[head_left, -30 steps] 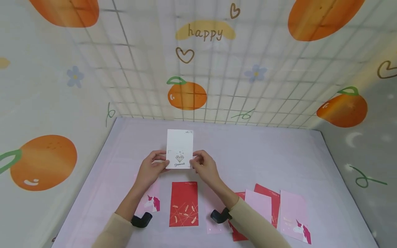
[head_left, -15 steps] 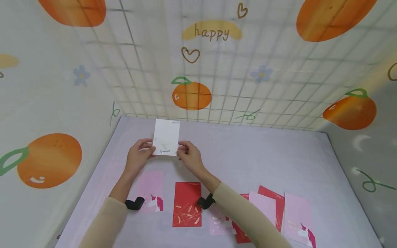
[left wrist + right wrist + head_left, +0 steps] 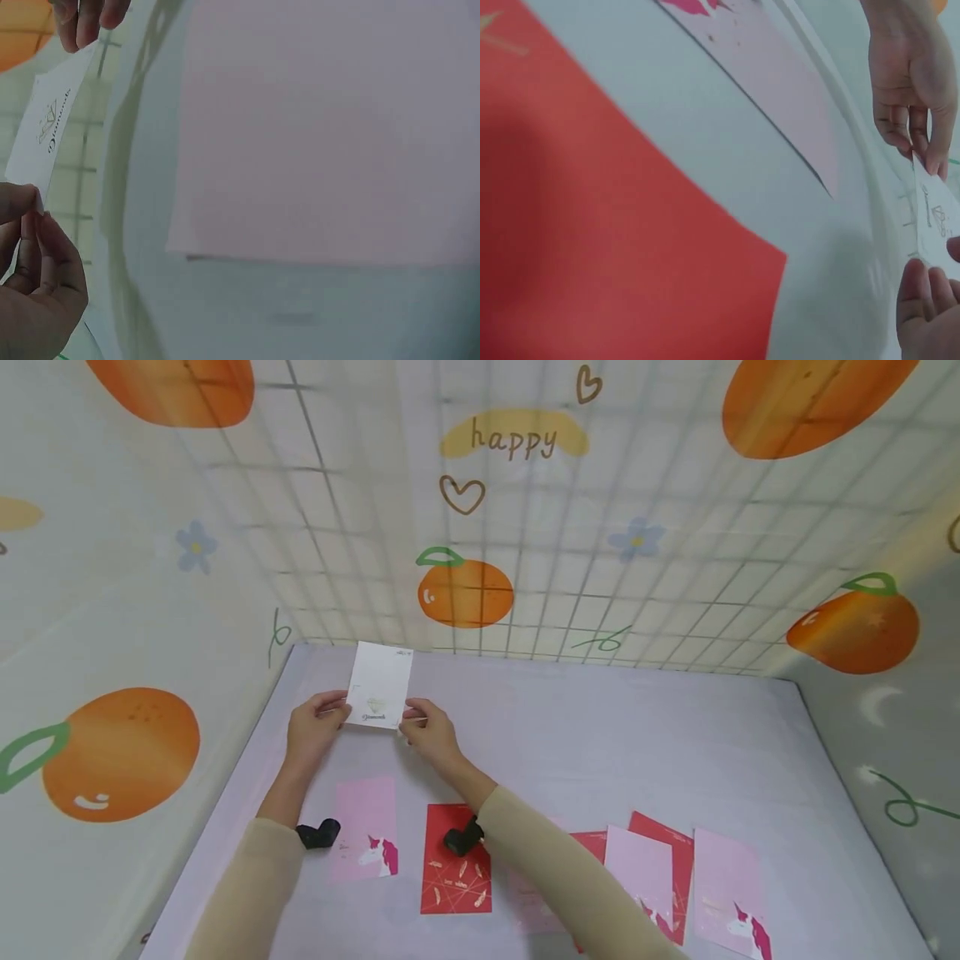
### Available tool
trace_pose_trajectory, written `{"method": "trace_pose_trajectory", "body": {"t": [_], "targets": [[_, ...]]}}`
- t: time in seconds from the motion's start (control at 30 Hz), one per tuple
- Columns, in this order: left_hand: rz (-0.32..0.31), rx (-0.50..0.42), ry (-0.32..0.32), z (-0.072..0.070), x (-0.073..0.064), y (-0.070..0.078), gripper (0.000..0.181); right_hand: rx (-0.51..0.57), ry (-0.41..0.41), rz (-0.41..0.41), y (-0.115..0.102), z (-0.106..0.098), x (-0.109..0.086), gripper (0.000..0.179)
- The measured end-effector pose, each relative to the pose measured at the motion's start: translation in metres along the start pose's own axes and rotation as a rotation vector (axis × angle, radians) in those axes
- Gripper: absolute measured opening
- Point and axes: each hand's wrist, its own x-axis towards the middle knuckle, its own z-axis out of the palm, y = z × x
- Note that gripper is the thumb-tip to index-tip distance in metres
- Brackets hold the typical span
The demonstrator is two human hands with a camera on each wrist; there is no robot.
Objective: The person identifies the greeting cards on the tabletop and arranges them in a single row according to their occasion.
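Observation:
A white card (image 3: 380,681) with a diamond drawing and the word "Diamonds" is held up near the back left of the table. My left hand (image 3: 310,731) pinches its left edge near the bottom. At its lower right edge, my right hand (image 3: 435,735) pinches it between thumb and fingers. In both wrist views the card appears at the image's side, gripped from two edges. Nearer to me lie a pink unicorn envelope (image 3: 365,822), below the left hand, and a red envelope (image 3: 456,881) with gold feathers, partly behind the right wrist.
To the right, pink and red envelopes overlap, including a pink one (image 3: 637,868) on top of a red one (image 3: 678,877). A separate pink unicorn envelope (image 3: 727,877) lies at the far right. The pale table (image 3: 600,743) meets a printed fabric curtain (image 3: 540,510) behind.
Both hands have carried the white card to the left and toward the back of the table. The card has tilted slightly. The envelopes stay where they were on the table.

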Motion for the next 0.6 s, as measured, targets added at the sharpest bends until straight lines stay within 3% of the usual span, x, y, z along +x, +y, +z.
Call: {"method": "trace_pose_trajectory", "body": {"t": [0.33,0.6], "targets": [[-0.029,0.093,0.11,-0.011,0.015,-0.019,0.03,0.031,-0.129,0.018,0.006,0.026,0.006,0.052],[-0.03,0.16,0.146,-0.016,0.02,-0.025,0.028,0.064,-0.149,0.043,0.006,0.038,0.011,0.057]]}}
